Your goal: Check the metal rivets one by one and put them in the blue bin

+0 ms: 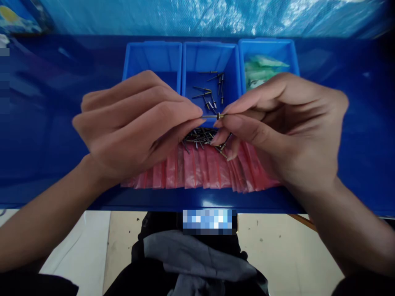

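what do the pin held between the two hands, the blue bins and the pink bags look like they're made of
Pin: probably metal, thin and grey with a brassy end; which metal is unclear.
Blue bins: likely moulded plastic, smooth, semi-gloss, evenly coloured.
Pink bags: seemingly thin plastic film, translucent and wrinkled, with shiny highlights.

My blind rivet (219, 116) looks like smooth metal; the near bags (190, 172) are glossy plastic film, the far bins (211, 56) smooth plastic, the cloth (194, 253) nearest me matt.
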`<action>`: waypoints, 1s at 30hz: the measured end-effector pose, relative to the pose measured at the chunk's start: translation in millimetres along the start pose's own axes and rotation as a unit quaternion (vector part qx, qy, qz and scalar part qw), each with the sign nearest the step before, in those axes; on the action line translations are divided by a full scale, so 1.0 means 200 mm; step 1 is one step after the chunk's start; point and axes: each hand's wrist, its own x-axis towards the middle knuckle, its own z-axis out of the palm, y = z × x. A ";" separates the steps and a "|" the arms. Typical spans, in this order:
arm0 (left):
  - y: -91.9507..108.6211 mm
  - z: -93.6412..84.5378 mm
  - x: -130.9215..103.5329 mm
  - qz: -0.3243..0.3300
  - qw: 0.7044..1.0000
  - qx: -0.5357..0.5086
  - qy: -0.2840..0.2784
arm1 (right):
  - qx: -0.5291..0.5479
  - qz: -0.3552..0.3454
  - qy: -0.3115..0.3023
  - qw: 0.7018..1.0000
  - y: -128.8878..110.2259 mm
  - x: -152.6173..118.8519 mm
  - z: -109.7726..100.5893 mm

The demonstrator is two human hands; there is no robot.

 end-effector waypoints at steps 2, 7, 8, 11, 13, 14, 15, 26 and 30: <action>0.01 0.00 0.00 -0.002 1.000 0.004 0.012 | -0.012 0.009 -0.001 1.000 -0.01 0.00 0.01; 0.03 0.03 0.04 -0.001 0.999 0.004 0.032 | -0.032 -0.028 -0.002 0.999 -0.02 -0.01 0.01; 0.03 0.03 0.05 -0.008 1.000 -0.001 0.028 | -0.032 -0.036 -0.003 0.999 -0.02 -0.01 0.01; 0.02 0.03 0.08 -0.042 0.999 -0.015 -0.007 | -0.009 -0.050 -0.012 0.999 -0.01 0.00 0.01; 0.02 0.03 0.08 -0.046 0.999 -0.011 -0.006 | 0.001 -0.048 -0.016 0.999 -0.01 -0.01 0.01; 0.03 0.04 0.08 -0.030 0.999 -0.008 0.008 | 0.000 -0.046 -0.014 0.999 -0.01 -0.01 0.01; 0.03 0.04 0.07 -0.006 1.000 -0.002 0.030 | -0.004 -0.045 -0.011 0.999 -0.01 -0.01 0.02; -0.04 0.06 0.03 0.008 0.995 0.086 0.058 | -0.048 -0.053 -0.022 0.997 0.01 0.02 -0.04; -0.09 0.09 0.04 0.059 0.994 0.082 0.034 | -0.303 -0.235 -0.155 0.910 0.06 0.02 -0.06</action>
